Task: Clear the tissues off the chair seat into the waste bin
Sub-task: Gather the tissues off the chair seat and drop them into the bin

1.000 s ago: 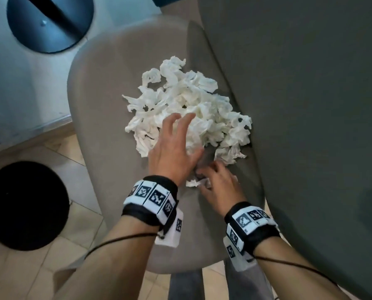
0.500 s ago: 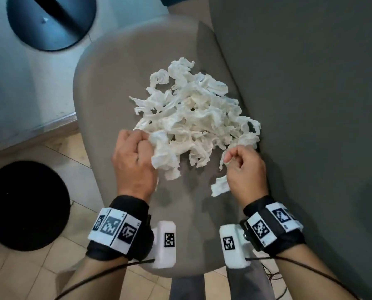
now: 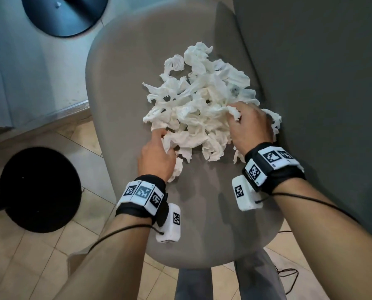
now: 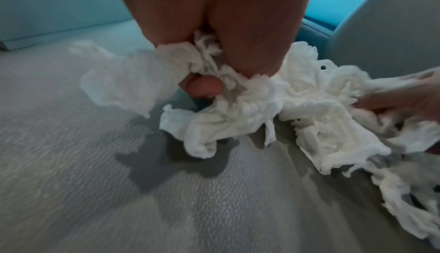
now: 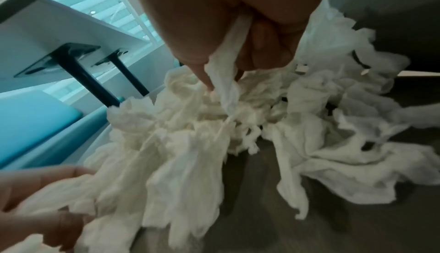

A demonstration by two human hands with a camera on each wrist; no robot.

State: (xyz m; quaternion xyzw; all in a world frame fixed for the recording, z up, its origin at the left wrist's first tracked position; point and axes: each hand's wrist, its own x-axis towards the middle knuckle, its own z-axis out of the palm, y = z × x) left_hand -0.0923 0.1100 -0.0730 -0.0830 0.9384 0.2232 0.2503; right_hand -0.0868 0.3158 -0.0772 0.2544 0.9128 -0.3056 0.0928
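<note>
Nearest the camera, the bare front of the seat (image 3: 202,224) was left free, with the two wrists above it. The left hand (image 3: 157,154) was set at the near left edge of the tissues (image 3: 202,109), its fingers (image 4: 204,87) curled into the paper and a wad pinched against the palm. The right hand (image 3: 250,126) was placed on the near right side of the pile, close to the backrest (image 3: 321,83); a strip was pinched between its thumb and curled fingers (image 5: 262,50). Between the hands the heap was seen loose and tangled, still wholly on the seat, with a few shreds trailing at the near edge.

The step was judged to be the gathering of the pile. It would be done best if both hands were swept inward under the heap, so that the stray near pieces and those against the backrest were drawn in, and if the mass were pressed together before being lifted. Loose ends could be expected to drop otherwise.

Farther left, on the floor, a round black shape (image 3: 40,189) was seen; whether it was the bin could not be told
</note>
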